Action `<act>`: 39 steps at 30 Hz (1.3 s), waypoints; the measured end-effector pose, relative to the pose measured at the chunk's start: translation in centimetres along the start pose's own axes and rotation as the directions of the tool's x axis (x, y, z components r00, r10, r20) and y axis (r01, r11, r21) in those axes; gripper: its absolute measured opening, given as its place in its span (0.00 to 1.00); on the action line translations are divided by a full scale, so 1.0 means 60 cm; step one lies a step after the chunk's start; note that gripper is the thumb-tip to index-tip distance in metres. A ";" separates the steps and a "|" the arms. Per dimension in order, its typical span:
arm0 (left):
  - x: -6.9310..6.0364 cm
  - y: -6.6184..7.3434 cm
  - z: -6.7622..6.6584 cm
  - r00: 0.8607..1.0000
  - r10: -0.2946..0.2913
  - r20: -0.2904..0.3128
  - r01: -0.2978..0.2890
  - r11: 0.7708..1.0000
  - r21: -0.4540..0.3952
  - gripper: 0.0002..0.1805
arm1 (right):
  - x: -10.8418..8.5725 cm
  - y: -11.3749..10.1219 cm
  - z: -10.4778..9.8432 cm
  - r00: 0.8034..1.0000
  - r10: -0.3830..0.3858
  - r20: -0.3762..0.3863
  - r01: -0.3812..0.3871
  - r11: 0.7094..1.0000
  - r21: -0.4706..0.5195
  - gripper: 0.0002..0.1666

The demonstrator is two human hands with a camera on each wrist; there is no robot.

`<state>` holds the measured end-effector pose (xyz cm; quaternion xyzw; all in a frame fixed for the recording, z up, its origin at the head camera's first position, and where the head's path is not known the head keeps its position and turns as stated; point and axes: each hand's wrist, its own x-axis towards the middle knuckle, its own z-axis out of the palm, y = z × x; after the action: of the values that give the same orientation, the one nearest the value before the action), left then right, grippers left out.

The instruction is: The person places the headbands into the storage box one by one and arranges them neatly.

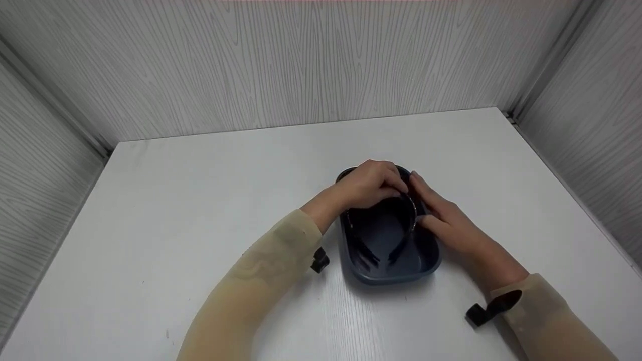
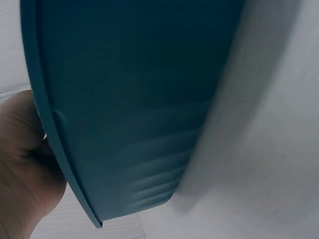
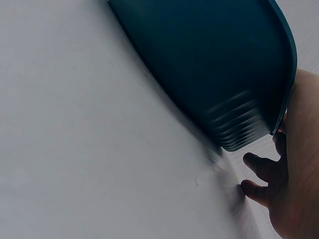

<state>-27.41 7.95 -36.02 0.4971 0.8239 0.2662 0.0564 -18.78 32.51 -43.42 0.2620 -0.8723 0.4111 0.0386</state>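
Note:
A dark blue plastic tub (image 1: 391, 280) stands on the white table, right of centre in the head view. Inside it is a black headband (image 1: 413, 213), its two ends pointing toward me and its edge glinting with small bright dots. My left hand (image 1: 373, 183) reaches over the tub's far left rim and pinches the headband's curved top, which the fingers partly hide. Along the right rim lies my right hand (image 1: 451, 225), index finger extended and thumb over the edge. In the right wrist view, this hand's other fingers (image 3: 259, 167) spread loosely outside the tub wall.
The white tabletop (image 1: 200, 225) surrounds the tub. A wood-grain panel (image 1: 301, 65) rises behind it, with side panels at left and right. A small black wrist device (image 1: 320, 260) sits by the left cuff, another (image 1: 479, 315) by the right cuff.

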 end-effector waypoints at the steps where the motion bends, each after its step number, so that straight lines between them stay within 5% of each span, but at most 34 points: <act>1: 0.000 -0.001 0.001 1.000 -0.003 0.001 0.003 1.000 -0.002 0.12 | 0.000 0.001 0.000 1.000 -0.001 0.000 0.001 1.000 -0.001 0.46; 39: -0.001 -0.016 0.007 1.000 -0.010 0.008 0.010 1.000 0.024 0.12 | 0.000 -0.002 -0.003 1.000 0.008 0.008 -0.008 1.000 0.007 0.48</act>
<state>-27.97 7.72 -36.88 0.4945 0.8294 0.2539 0.0550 -18.76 32.57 -43.21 0.2602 -0.8721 0.4132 0.0327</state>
